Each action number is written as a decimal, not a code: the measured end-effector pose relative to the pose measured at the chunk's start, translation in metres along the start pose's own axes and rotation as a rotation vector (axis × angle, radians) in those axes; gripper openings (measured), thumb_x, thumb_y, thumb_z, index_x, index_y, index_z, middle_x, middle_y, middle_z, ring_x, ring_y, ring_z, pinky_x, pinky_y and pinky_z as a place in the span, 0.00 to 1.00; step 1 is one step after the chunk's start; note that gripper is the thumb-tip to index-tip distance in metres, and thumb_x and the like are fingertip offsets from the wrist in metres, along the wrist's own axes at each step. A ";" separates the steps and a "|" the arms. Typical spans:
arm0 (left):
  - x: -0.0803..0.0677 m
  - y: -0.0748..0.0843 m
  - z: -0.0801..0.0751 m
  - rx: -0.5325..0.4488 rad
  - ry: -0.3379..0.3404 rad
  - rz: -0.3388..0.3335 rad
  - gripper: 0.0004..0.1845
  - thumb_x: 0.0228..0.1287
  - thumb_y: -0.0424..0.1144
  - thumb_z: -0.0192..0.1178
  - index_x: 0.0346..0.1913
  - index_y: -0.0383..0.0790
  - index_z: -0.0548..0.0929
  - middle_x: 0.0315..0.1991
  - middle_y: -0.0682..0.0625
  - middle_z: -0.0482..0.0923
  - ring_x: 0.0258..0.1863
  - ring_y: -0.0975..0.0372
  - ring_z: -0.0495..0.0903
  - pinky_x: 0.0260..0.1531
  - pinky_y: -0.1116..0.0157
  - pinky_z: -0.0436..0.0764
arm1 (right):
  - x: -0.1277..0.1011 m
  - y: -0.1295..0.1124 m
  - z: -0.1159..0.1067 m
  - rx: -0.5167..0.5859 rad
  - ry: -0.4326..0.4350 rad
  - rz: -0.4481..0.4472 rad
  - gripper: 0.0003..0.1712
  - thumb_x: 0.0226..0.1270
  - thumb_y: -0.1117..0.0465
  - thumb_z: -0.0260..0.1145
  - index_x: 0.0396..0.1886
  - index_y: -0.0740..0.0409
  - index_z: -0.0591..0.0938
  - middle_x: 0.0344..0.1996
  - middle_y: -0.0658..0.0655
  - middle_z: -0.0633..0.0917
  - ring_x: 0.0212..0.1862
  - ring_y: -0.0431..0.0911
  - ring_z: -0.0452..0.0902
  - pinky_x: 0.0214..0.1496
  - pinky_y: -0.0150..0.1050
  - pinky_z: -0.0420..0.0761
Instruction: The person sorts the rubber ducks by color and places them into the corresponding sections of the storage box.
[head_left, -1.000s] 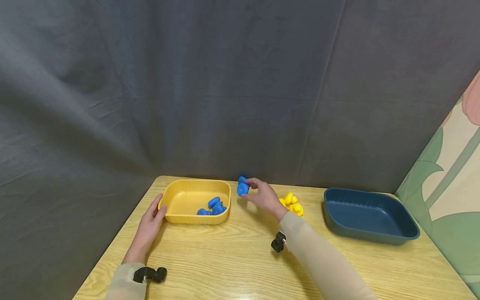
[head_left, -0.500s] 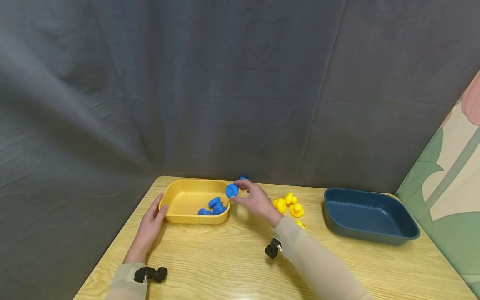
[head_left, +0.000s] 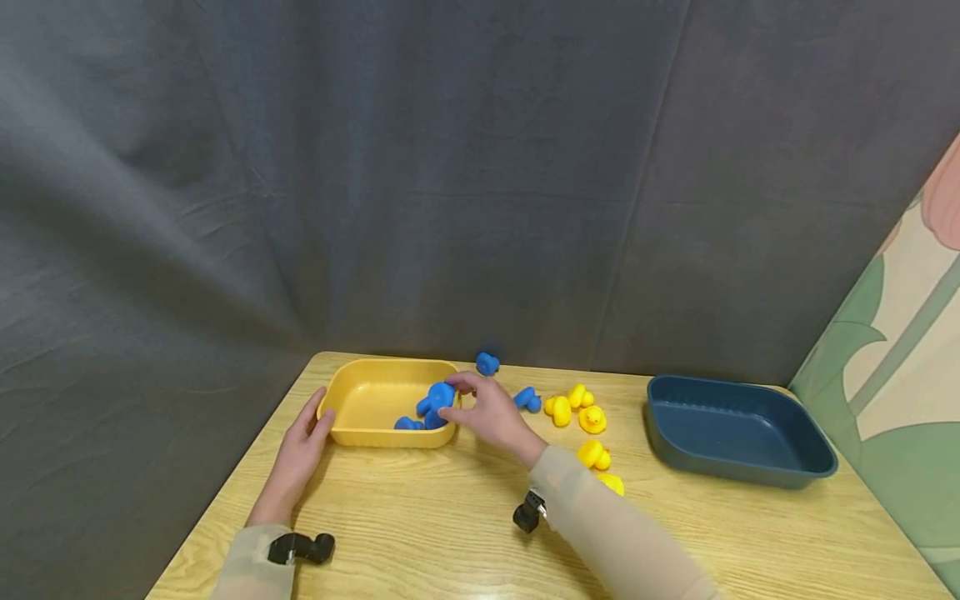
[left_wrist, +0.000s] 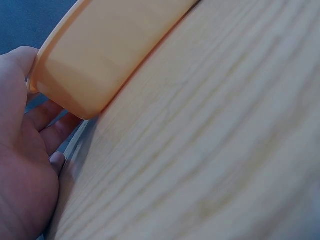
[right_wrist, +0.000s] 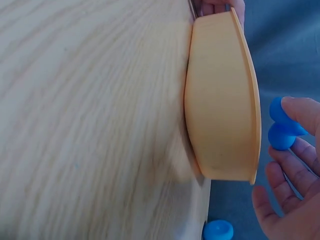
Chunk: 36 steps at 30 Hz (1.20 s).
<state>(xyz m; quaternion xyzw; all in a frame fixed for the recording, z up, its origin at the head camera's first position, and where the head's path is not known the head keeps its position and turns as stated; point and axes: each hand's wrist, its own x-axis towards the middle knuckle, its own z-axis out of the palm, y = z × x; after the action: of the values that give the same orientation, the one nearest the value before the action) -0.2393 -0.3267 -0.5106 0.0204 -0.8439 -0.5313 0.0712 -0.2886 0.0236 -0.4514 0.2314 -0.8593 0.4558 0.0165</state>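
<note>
Yellow ducks [head_left: 592, 419] between the right hand [head_left: 491, 414] and the dark-blue tub [head_left: 750, 467].

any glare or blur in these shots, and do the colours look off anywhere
Head view: faint glare on the tabletop near the bottom edge, soft shadow beside the right sleeve; left wrist view: dim, the tabletop's grain blurred toward the lower right; right wrist view: hazy and bluish, the yellow tray looking pale orange.
</note>
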 end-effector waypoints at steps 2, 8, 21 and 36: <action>-0.001 0.001 -0.001 0.000 -0.001 -0.001 0.39 0.92 0.54 0.49 0.92 0.47 0.48 0.90 0.41 0.47 0.89 0.45 0.45 0.85 0.42 0.50 | -0.001 -0.002 0.003 -0.003 0.000 -0.014 0.30 0.73 0.51 0.81 0.70 0.53 0.85 0.60 0.52 0.88 0.63 0.55 0.82 0.67 0.55 0.81; -0.002 0.003 -0.001 0.015 0.001 -0.018 0.41 0.90 0.59 0.49 0.92 0.49 0.48 0.91 0.42 0.47 0.89 0.46 0.44 0.85 0.43 0.50 | -0.001 -0.007 0.013 -0.009 0.000 -0.014 0.28 0.73 0.51 0.81 0.68 0.52 0.86 0.59 0.51 0.88 0.61 0.55 0.82 0.62 0.51 0.82; -0.003 0.004 0.000 0.021 0.010 -0.031 0.42 0.89 0.61 0.49 0.92 0.50 0.48 0.91 0.41 0.47 0.89 0.44 0.45 0.85 0.40 0.50 | 0.000 -0.012 0.023 -0.060 0.008 0.008 0.27 0.74 0.50 0.80 0.67 0.53 0.87 0.57 0.52 0.89 0.60 0.55 0.83 0.59 0.51 0.83; -0.003 0.005 -0.001 0.032 0.006 -0.027 0.41 0.90 0.59 0.49 0.92 0.49 0.48 0.91 0.40 0.46 0.89 0.43 0.44 0.84 0.38 0.49 | 0.007 -0.014 0.034 -0.146 0.051 0.019 0.27 0.71 0.50 0.82 0.65 0.55 0.88 0.54 0.52 0.91 0.58 0.51 0.83 0.63 0.52 0.82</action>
<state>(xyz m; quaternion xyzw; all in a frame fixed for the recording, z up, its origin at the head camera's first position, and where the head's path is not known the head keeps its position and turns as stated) -0.2361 -0.3252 -0.5058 0.0347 -0.8518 -0.5185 0.0660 -0.2824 -0.0124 -0.4584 0.2098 -0.8917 0.3978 0.0507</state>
